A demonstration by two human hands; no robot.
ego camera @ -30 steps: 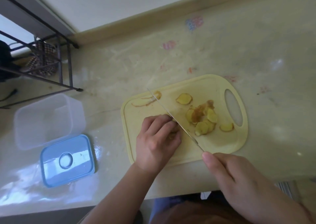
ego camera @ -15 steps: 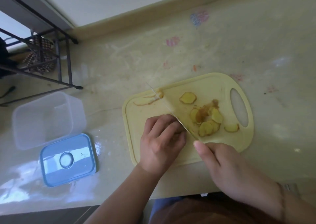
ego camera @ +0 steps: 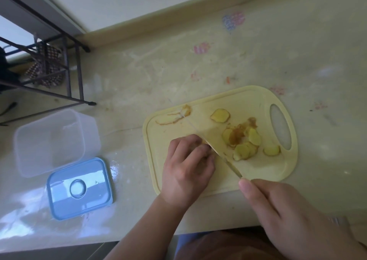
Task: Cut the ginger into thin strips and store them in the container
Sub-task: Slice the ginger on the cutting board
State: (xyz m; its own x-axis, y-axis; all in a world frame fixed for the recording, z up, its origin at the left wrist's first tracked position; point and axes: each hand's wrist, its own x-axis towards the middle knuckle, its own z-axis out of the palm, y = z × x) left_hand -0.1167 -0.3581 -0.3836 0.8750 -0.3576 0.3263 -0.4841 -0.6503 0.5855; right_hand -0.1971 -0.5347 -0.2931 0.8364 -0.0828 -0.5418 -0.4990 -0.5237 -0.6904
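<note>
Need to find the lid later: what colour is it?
Light blue lid, clearest in the head view.

Soft, dim daylight falls from the far left. White glare streaks the glossy table (ego camera: 29, 216) at near left. Edges bend with wide-angle distortion, and the near right blurs.

No legible text or labels anywhere
</note>
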